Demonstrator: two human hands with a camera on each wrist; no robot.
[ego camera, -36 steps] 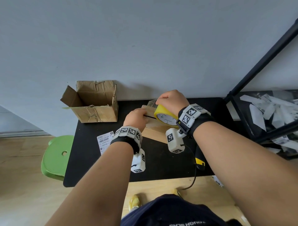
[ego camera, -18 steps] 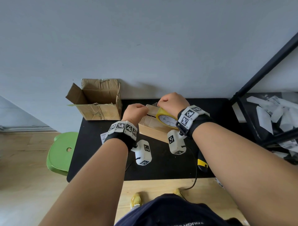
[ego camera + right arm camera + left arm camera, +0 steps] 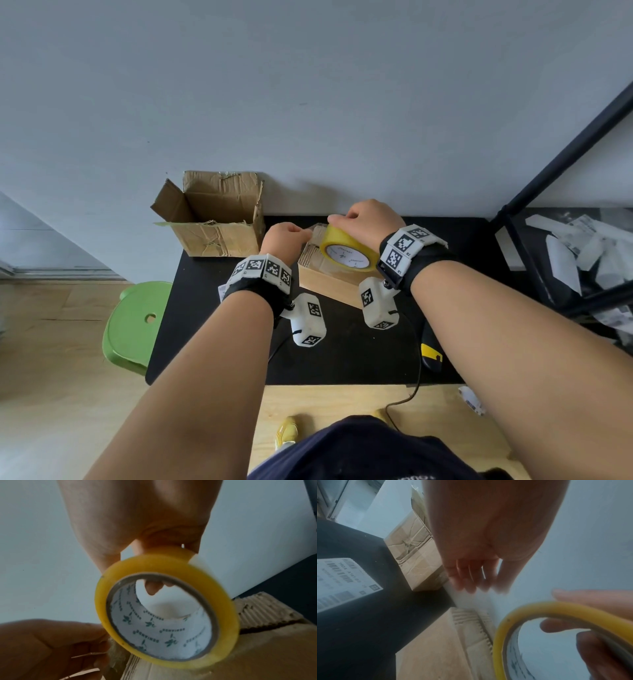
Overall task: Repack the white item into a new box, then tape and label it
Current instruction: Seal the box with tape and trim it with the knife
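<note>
The old box sits open at the far left of the desk, out of your way, with the label lying flat beside it for later. Your left hand pinches the free end of the tape, keeping it taut over the new box. Your right hand grips the tape roll above the box lid, ready to seal it. The white item is out of sight, presumably inside.
</note>
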